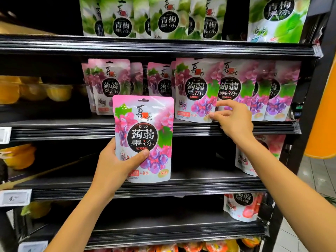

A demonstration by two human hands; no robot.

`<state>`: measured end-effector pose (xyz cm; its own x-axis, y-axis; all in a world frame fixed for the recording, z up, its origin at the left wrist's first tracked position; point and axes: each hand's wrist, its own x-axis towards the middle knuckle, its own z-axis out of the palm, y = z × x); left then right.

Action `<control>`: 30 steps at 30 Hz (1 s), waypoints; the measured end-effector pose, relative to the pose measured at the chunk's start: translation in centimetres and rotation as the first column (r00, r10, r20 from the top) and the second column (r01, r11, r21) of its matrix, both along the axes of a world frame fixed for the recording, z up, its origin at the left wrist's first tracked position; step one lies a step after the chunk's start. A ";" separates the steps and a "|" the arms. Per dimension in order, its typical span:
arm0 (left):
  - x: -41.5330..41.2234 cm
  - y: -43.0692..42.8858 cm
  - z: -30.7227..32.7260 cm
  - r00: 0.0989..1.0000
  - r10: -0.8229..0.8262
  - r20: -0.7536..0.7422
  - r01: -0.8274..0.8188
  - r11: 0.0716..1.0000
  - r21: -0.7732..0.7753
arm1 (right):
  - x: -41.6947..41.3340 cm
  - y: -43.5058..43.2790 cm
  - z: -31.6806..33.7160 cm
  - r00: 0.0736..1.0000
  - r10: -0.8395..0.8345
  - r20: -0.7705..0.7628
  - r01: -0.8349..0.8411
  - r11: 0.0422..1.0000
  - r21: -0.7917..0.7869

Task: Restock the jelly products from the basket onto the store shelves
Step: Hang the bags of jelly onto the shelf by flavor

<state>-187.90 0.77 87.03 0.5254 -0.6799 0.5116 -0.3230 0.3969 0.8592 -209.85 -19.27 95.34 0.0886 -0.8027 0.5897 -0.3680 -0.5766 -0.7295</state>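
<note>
On the middle shelf [190,129] the grape row already looks pretty full, several pouches deep on the right side, so I'd say this part of the restock is well along.

One more grape jelly pouch [143,139] is up in the air in front of that shelf, not placed yet. The left hand [116,164] grips it low down, thumb across the front. The right hand [231,119] is up at the row with curled fingers, and looks to be pinching the lower right edge of the front pouch [196,90], maybe to make a gap.

What's left: the lower shelf [163,190] only has a few pouches [261,153] at the far right, so plenty of room there.

Can't see the basket at all, so no idea how much stock remains. The green pouches [169,19] up top are cut off by the frame, and the yellow cups [36,90] on the left are blurry.
</note>
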 end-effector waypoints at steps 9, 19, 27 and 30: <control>-0.1 -0.9 0.8 0.998 -0.043 -0.044 0.043 0.999 -0.006 | -0.7 0.8 0.0 0.999 -0.032 0.036 0.035 0.996 -0.086; -2.7 -4.0 3.3 0.982 -0.178 -0.060 0.177 0.984 -0.014 | 2.9 7.9 -1.2 0.742 0.658 0.129 -0.670 0.734 0.111; -2.9 -4.4 6.4 0.975 0.122 0.184 -0.098 0.986 -0.136 | 3.9 5.8 2.6 0.795 0.465 0.389 -0.553 0.820 0.150; -3.4 -4.3 6.0 0.822 0.254 0.509 -0.184 0.965 -0.185 | 5.0 4.6 3.7 0.808 0.423 0.409 -0.507 0.854 0.119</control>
